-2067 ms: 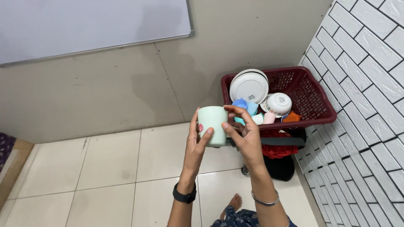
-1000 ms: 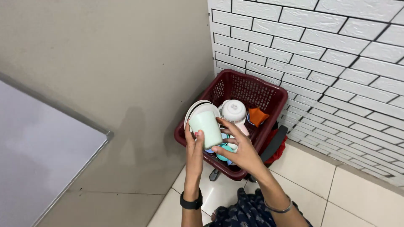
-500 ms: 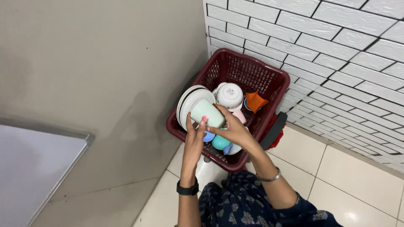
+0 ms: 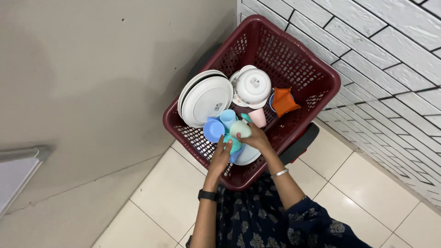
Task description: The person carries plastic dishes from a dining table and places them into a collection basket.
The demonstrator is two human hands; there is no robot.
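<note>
Clothing: a dark patterned garment [image 4: 257,216] is seen nearest the camera, over the pale tiled floor [image 4: 151,202].
Left hand: the left hand [image 4: 222,155], a black band on its wrist, is laid at the near inside of the basket; its grip is loosely open, fingertips touching the teal cup [image 4: 231,142], nothing clasped.
Right hand: the right hand [image 4: 255,138], a metal bangle on its wrist, is curled around the pale green cup [image 4: 240,129]; the grip is closed on it from the right side.
Pale green cup: it is held low inside the dark red basket [image 4: 303,59], among the other cups, tilted over; whether it already rests on them cannot quite be told.
Neighbours: a blue cup [image 4: 213,130] and a light blue cup [image 4: 228,117] are packed just to its left, a pink cup [image 4: 258,117] just behind it.
Further in: white plates [image 4: 206,98] are stood on edge at the left, an upturned white bowl [image 4: 252,86] beside them, an orange piece [image 4: 285,102] to the right.
Far: the basket is set in the corner between a beige wall [image 4: 92,69] and white brick tiling [image 4: 390,55].
</note>
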